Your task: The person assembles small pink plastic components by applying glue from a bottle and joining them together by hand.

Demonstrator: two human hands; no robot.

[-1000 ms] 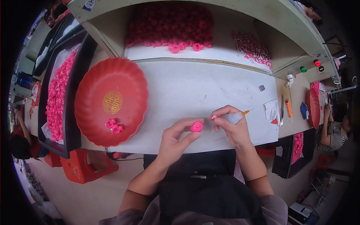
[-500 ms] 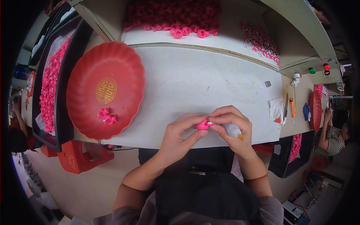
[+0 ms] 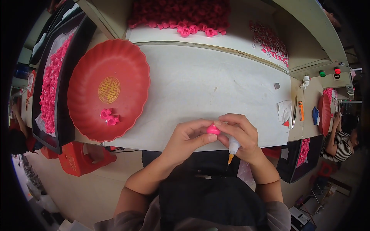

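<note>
Fingers [image 3: 206, 139] of both hands [image 3: 189, 140] [image 3: 246, 140] clamp a pink piece [image 3: 213, 130]; gold lettering [image 3: 109, 90] marks the tray [image 3: 90, 63].

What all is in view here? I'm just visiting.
Held piece: one, pink, centre
Squeeze bottle: one, whitish, amber-tipped, beside held piece
Dishes: two or more, red, left and far right
Dish pieces: about two, pink, left dish
Sheet: one, white, on worktop
Shelf pile: many, pink, top
Small parts: many, pink and white, shelf's right
Trays: several, black, left and right
Tube: one, orange, right
Buttons: two, green and red, right
Stools: about two, red, lower left
Co-workers: several, view's edges
Left fingers: one set, on held piece
Right fingers: one set, around bottle
</note>
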